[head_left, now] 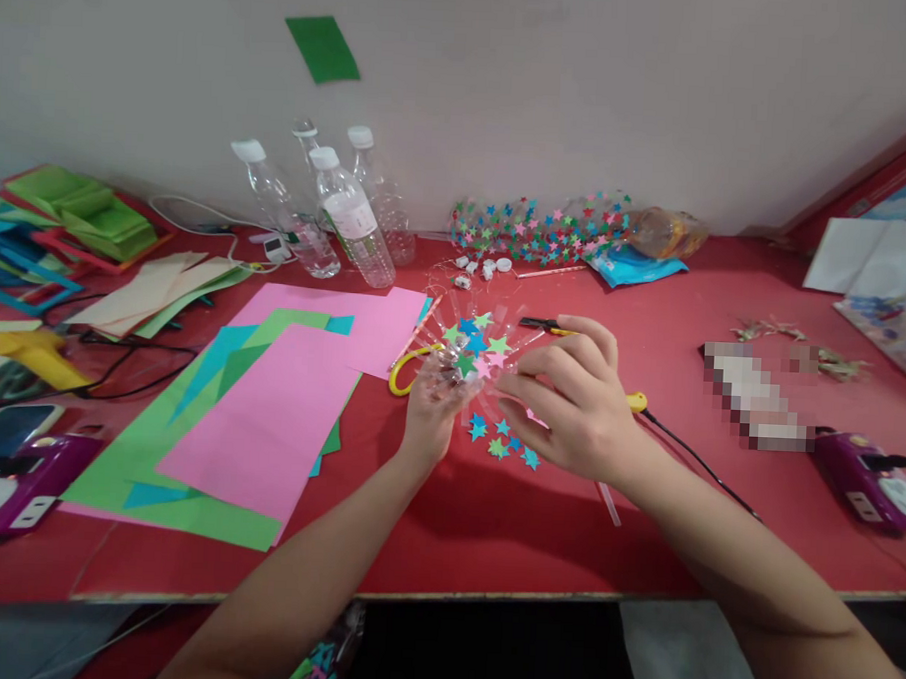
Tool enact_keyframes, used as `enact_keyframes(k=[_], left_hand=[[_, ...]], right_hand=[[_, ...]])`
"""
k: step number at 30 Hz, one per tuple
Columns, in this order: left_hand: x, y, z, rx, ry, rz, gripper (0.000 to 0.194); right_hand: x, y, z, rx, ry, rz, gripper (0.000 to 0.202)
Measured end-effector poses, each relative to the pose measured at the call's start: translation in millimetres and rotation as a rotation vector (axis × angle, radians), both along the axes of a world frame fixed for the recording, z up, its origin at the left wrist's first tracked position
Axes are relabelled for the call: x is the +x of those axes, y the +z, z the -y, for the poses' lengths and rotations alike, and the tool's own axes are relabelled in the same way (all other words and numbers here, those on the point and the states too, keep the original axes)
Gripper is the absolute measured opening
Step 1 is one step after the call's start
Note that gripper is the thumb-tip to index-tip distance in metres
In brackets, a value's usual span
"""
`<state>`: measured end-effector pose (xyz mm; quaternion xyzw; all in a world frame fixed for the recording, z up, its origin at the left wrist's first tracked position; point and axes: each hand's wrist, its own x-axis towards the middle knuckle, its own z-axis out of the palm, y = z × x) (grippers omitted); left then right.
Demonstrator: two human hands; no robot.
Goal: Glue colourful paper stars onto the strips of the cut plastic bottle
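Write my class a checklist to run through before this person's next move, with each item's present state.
1. Left hand gripping the star-covered clear plastic piece: ok.
2. Loose stars lying near the hands: ok.
3. Right hand holding a star: cannot tell.
4. Corded yellow tool fully in view: not ok, the right hand seems to hide part.
5. Yellow glue gun switched off: cannot tell.
6. Colored paper sheets apart from the loose stars: ok.
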<state>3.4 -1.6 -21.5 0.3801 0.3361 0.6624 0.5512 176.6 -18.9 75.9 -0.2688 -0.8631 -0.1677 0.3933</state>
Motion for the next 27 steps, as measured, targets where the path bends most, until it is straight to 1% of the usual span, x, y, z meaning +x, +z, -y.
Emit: enact_keyframes(k=[5, 9, 13, 18, 20, 24, 27], left_hand=[[-1.6, -3.4, 0.0, -0.013, 0.022, 0.001, 0.047], [-2.4, -4.7, -0.3, -0.003, 0.02, -0.003, 0.047], [-1.0, -3.4, -0.3, -0.021, 0.017, 0.032, 0.044], [1.3, 1.5, 1.0, 0.003, 0.002, -0.014, 0.035], [0.8, 1.6, 1.5, 0.019, -0.001, -0.006, 0.038], [-3.1, -5.8, 0.4, -0.004, 0.03, -0.002, 0.048], [-5.5, -12.1, -1.9, -0.021, 0.052, -0.031, 0.044]], right_hand=[[-3.0, -2.0, 0.5, -0.07, -0.037, 0.003, 0.005], [-3.1, 0.3, 0.2, -0.102, -0.023, -0.005, 0.008], [-2.0, 1.5, -1.0, -0.085, 0.011, 0.001, 0.008], [-1.6, 0.5, -0.9, -0.01, 0.005, 0.021, 0.008], [-1.8, 0.1, -0.5, 0.017, 0.004, 0.038, 0.009], [-1.3, 0.4, -0.5, -0.034, -0.005, 0.05, 0.005], [0.2, 1.0, -1.4, -0.059, 0.007, 0.066, 0.01]])
